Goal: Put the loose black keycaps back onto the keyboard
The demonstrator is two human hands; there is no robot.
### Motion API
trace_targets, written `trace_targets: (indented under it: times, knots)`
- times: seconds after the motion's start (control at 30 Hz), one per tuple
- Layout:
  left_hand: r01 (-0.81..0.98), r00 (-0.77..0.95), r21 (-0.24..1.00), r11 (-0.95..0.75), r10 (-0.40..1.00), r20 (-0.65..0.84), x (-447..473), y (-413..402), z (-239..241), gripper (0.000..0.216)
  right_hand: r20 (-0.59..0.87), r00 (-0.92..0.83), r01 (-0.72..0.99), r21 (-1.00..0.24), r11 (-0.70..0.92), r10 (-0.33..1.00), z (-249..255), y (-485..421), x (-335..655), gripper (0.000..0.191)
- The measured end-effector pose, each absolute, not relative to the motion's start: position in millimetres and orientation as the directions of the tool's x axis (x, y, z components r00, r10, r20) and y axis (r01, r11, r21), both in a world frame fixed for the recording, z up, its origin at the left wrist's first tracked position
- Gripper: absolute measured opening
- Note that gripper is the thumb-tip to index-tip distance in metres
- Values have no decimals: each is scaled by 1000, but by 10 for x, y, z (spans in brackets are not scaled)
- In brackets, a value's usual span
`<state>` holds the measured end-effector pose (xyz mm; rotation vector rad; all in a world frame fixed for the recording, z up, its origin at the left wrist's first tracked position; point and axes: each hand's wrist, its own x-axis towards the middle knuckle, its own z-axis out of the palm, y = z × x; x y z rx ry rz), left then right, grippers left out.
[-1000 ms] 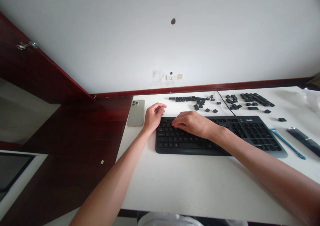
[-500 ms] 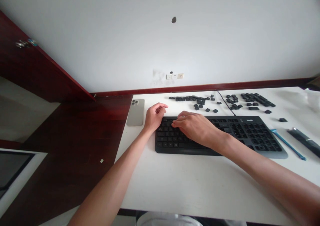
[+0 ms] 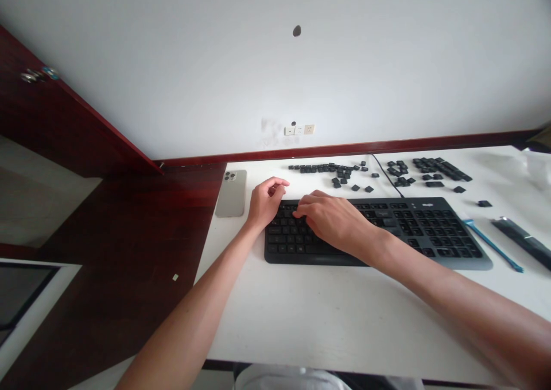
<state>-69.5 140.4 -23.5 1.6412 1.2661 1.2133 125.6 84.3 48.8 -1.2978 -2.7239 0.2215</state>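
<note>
The right hand's (image 3: 331,220) thumb and fingers are drawn together, their tips down on the upper left keys of the black keyboard (image 3: 385,213); whether they pinch anything cannot be told, since the back of the hand hides their undersides. Just left of those tips, the left hand (image 3: 264,204) is loosely curled at the keyboard's upper left corner, thumb near forefinger, and whether it grips something is also unclear. The right hand and forearm lie across the keyboard's middle, covering many keys; past the wrist, the right end shows bare key sockets. Beyond the fingertips, a loose bank of keycaps (image 3: 318,169) sits on the white table (image 3: 301,309), with more clusters (image 3: 426,165) farther right. A cable (image 3: 381,166) runs between these groups, leaving the keyboard's far edge. Left of the left hand lies a phone (image 3: 231,193), camera side up. Far right of the fingers, past the keyboard, are a thin blue tool (image 3: 493,246) and a dark strip-like object (image 3: 523,240). Well beyond, wall sockets (image 3: 299,130) sit above the skirting.
</note>
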Motion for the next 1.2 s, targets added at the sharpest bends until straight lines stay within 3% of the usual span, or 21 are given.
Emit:
trace_targets:
  times: [0.33,0.57,0.83,1.07,1.2]
  knots:
    - [320,63,912,-256,967,249,-678,1388,-227,21,5,-623,774,-141,617,783,532,797,1183,33]
    - [339,71,902,-266,964,257,-683,1403,-259,20,7,-601,774,-242,585,799,534,895,1258,40]
    - [394,68,877,-275,960,271,-661,1363,-197,20,40,-608,788,-91,608,793,461,778,1170,33]
    - [382,76,877,-291,956,284,-686,1383,-224,20,51,-621,746,-268,610,782,456,957,1295,37]
    - [358,70,884,-302,952,297,-695,1397,-239,19,115,-618,726,-296,621,778,492,1090,1411,36]
